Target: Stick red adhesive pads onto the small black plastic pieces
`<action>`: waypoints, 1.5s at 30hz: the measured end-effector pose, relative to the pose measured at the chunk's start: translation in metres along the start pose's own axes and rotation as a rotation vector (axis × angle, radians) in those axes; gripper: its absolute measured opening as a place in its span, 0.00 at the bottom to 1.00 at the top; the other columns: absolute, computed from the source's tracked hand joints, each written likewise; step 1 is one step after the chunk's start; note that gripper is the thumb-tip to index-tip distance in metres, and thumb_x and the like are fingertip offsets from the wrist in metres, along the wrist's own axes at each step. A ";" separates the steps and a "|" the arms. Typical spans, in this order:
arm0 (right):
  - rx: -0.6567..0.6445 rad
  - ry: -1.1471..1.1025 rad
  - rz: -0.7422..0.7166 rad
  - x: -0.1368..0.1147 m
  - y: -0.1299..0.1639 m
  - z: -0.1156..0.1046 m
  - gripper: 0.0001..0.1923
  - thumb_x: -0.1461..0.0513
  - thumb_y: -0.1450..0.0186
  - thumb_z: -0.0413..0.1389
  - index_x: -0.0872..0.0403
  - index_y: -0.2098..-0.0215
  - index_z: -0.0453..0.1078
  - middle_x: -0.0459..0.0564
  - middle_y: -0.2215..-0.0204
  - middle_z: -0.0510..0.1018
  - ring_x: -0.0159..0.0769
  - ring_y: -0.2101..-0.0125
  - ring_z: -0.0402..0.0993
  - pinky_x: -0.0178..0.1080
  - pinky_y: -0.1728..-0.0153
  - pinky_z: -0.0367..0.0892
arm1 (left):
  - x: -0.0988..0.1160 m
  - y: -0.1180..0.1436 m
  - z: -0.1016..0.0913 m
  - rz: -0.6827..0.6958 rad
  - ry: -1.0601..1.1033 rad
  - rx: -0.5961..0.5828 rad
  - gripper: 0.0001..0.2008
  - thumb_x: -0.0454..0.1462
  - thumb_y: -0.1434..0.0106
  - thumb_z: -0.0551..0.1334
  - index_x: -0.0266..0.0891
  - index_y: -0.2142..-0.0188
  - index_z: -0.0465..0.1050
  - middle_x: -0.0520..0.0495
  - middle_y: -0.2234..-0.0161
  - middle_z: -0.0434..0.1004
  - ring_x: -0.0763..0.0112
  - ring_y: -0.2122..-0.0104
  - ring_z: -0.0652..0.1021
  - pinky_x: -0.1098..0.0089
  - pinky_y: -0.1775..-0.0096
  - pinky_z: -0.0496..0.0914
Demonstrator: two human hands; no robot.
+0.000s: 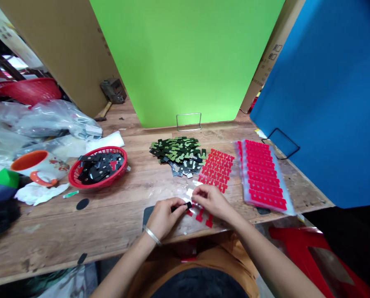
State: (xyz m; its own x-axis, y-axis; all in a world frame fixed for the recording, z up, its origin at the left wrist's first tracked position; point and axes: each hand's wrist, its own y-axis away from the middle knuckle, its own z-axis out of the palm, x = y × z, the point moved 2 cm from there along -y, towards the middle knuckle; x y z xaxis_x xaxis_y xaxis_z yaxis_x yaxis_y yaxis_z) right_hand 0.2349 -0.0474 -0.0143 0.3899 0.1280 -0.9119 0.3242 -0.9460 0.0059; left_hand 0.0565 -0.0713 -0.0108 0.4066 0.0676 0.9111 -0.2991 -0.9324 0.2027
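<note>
My left hand (165, 215) pinches a small black piece (189, 205) over the clear sheet (200, 215) near the tabletop's (116, 211) edge. My right hand (211, 200) presses red stickers (200, 216). They could stick crooked if I slip.

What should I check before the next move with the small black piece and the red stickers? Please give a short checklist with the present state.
1. Left hand pinches the small black piece at its fingertips: ok.
2. Right hand rests on the clear sheet beside the loose red stickers: ok.
3. Black piece lined up with a sticker: cannot tell, the fingers hide it.
4. Supply at hand: pile of green and black pieces and the sheet of red stickers lie just beyond the hands: ok.
5. Red basket within view on the left, holding black pieces: ok.
</note>
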 end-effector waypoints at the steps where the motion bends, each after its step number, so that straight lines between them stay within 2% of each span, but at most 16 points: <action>1: 0.113 0.090 0.023 0.006 -0.007 -0.006 0.05 0.64 0.42 0.51 0.55 0.73 0.68 0.44 0.77 0.72 0.31 0.75 0.66 0.31 0.74 0.59 | -0.002 -0.004 0.003 -0.039 0.101 0.029 0.10 0.43 0.44 0.59 0.39 0.71 0.71 0.48 0.73 0.77 0.67 0.72 0.76 0.69 0.67 0.69; 3: 0.308 0.339 0.060 0.015 -0.022 -0.015 0.06 0.66 0.42 0.49 0.55 0.73 0.67 0.47 0.74 0.73 0.32 0.71 0.67 0.32 0.69 0.60 | -0.006 -0.012 0.009 -0.115 0.335 0.079 0.11 0.44 0.45 0.59 0.38 0.70 0.66 0.49 0.75 0.76 0.69 0.75 0.76 0.69 0.69 0.71; 5: 0.382 0.455 0.091 0.022 -0.034 -0.020 0.06 0.68 0.42 0.48 0.55 0.72 0.67 0.49 0.71 0.72 0.33 0.69 0.67 0.33 0.66 0.59 | -0.008 -0.022 0.016 -0.172 0.511 0.106 0.13 0.44 0.47 0.61 0.38 0.69 0.63 0.49 0.75 0.76 0.71 0.75 0.76 0.68 0.69 0.72; 9: 0.374 0.543 0.152 0.025 -0.046 -0.020 0.06 0.67 0.42 0.49 0.56 0.71 0.67 0.53 0.69 0.72 0.36 0.68 0.67 0.35 0.67 0.58 | -0.008 -0.031 0.024 -0.248 0.663 0.092 0.17 0.43 0.51 0.65 0.37 0.68 0.60 0.49 0.75 0.76 0.71 0.75 0.78 0.67 0.68 0.73; 18: 0.267 0.658 0.244 0.020 -0.053 -0.020 0.05 0.67 0.43 0.52 0.56 0.70 0.68 0.54 0.70 0.73 0.39 0.69 0.69 0.36 0.71 0.56 | -0.008 -0.024 0.030 -0.322 0.706 -0.007 0.14 0.40 0.49 0.64 0.37 0.69 0.59 0.48 0.74 0.76 0.69 0.76 0.78 0.67 0.69 0.74; 23: 0.309 0.712 0.225 0.018 -0.044 -0.011 0.09 0.64 0.39 0.49 0.56 0.62 0.68 0.56 0.61 0.69 0.40 0.63 0.67 0.37 0.67 0.57 | -0.003 -0.041 0.028 -0.300 0.678 0.041 0.09 0.37 0.45 0.61 0.37 0.69 0.59 0.49 0.74 0.76 0.75 0.78 0.77 0.70 0.71 0.74; 29: 0.348 0.752 0.189 0.021 -0.036 -0.002 0.08 0.64 0.38 0.47 0.54 0.67 0.68 0.54 0.64 0.69 0.41 0.61 0.63 0.37 0.65 0.56 | 0.004 -0.082 0.028 -0.117 0.452 0.131 0.04 0.34 0.42 0.56 0.37 0.68 0.60 0.48 0.72 0.75 0.75 0.77 0.76 0.71 0.74 0.73; 35: 0.378 0.730 0.154 0.021 -0.037 0.000 0.07 0.67 0.43 0.49 0.55 0.66 0.65 0.54 0.65 0.69 0.41 0.63 0.61 0.39 0.62 0.56 | 0.002 -0.123 0.028 -0.061 0.260 0.194 0.04 0.34 0.43 0.58 0.39 0.68 0.63 0.50 0.74 0.76 0.76 0.79 0.73 0.75 0.76 0.69; 40: 0.400 0.623 0.082 0.022 -0.034 -0.002 0.06 0.67 0.44 0.47 0.54 0.68 0.63 0.52 0.67 0.68 0.40 0.63 0.61 0.39 0.62 0.56 | 0.003 -0.129 0.028 -0.062 0.125 0.205 0.02 0.33 0.45 0.59 0.39 0.71 0.65 0.51 0.76 0.76 0.74 0.78 0.74 0.73 0.72 0.68; 45: 0.481 0.296 -0.046 0.026 -0.024 -0.008 0.03 0.66 0.42 0.47 0.53 0.72 0.60 0.46 0.72 0.66 0.35 0.68 0.63 0.35 0.66 0.59 | 0.010 -0.124 0.028 -0.050 0.053 0.244 0.03 0.32 0.45 0.59 0.41 0.72 0.66 0.50 0.75 0.75 0.71 0.75 0.75 0.71 0.67 0.67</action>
State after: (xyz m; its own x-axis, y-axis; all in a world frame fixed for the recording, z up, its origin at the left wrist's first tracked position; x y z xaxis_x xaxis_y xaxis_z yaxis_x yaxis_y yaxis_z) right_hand 0.2443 -0.0193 -0.0346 0.6321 0.1844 -0.7526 -0.0561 -0.9578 -0.2818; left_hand 0.1222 0.0348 -0.0368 0.3680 0.1287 0.9209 -0.0600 -0.9850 0.1616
